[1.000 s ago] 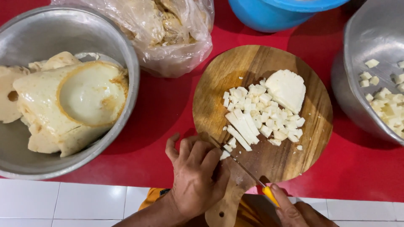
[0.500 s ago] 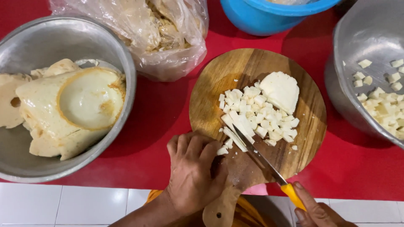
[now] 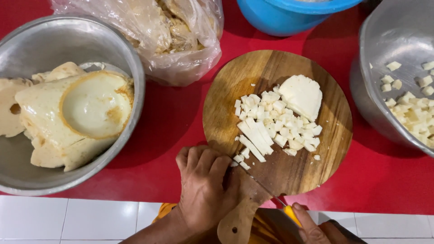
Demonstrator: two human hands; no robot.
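The left hand (image 3: pixel 205 190) lies palm down with its fingers curled over the near edge of a round wooden cutting board (image 3: pixel 325 149), pressing on it just above the board's handle (image 3: pixel 235 223), which has a hole in it. The right hand (image 3: pixel 316 228) shows only partly at the bottom edge of the view; its fingers are closed around the yellow handle of a knife (image 3: pixel 289 212), whose thin blade runs up and to the left across the near part of the board, its tip hard to make out beside the left fingers. On the board sits a pile of white cubes (image 3: pixel 275 124), with a few uncut white strips (image 3: pixel 254 138) lying at the pile's near left side and a larger uncut white chunk (image 3: pixel 302 95) at its far right, touching the cubes. A few loose cubes lie just beside the left fingertips. The board rests on a red tabletop (image 3: pixel 172 117). To the right stands a metal bowl (image 3: pixel 375 90) holding more of the same white cubes. To the left, a large metal basin (image 3: pixel 54 40) holds big pale yellowish slabs. Beyond the board lie a clear plastic bag (image 3: pixel 181 40) of pale scraps and a blue tub (image 3: pixel 289 16). White tiles run along the near edge.
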